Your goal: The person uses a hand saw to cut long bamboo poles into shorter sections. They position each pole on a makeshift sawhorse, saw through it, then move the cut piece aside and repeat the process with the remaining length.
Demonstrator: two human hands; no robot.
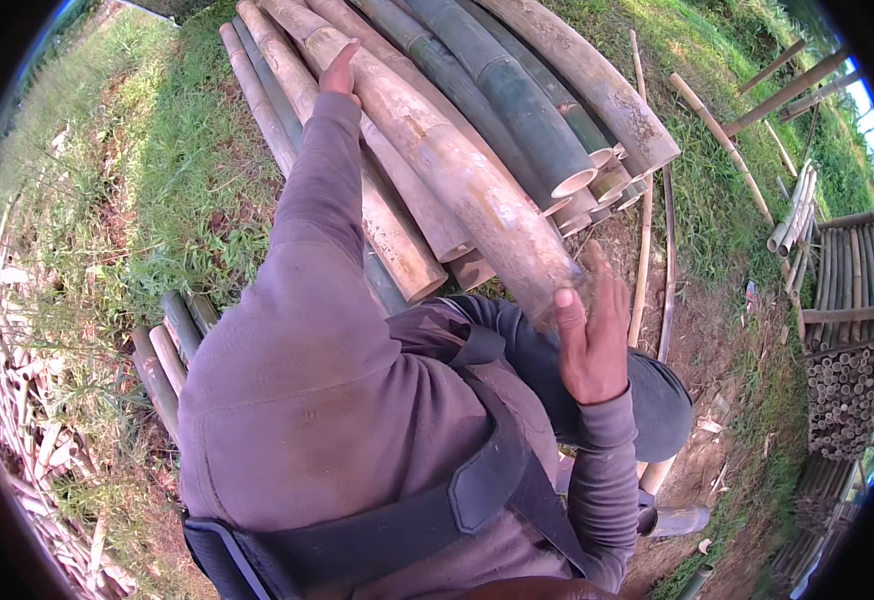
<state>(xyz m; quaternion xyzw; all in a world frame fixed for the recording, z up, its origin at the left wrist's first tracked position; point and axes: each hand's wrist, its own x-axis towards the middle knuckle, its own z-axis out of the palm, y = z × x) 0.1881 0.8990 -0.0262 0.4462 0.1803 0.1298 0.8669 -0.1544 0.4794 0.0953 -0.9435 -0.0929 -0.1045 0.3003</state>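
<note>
A thick tan bamboo pole (pixel 447 165) with blotchy, pale-marked skin slants across the pile in front of me. My right hand (pixel 597 335) cups its near end, thumb on one side and fingers round the other. Farther along the same pole, my left hand (pixel 339 74) holds it from the left side, arm stretched out; its fingers are partly hidden. Beneath and beside lie more bamboo poles: a dark green one (pixel 532 130) with an open cut end, a broad tan one (pixel 607 90) at the right, and a tan one (pixel 397 240) under my left forearm.
Thin bamboo strips (pixel 645 200) lie right of the pile. Farther right stand a rack of upright poles (pixel 852 270) and a stack of cut ends (pixel 849 400). Bamboo scraps (pixel 32 430) cover the far left ground. Short poles (pixel 172 345) lie beside my left elbow. Grass (pixel 177 150) surrounds the pile.
</note>
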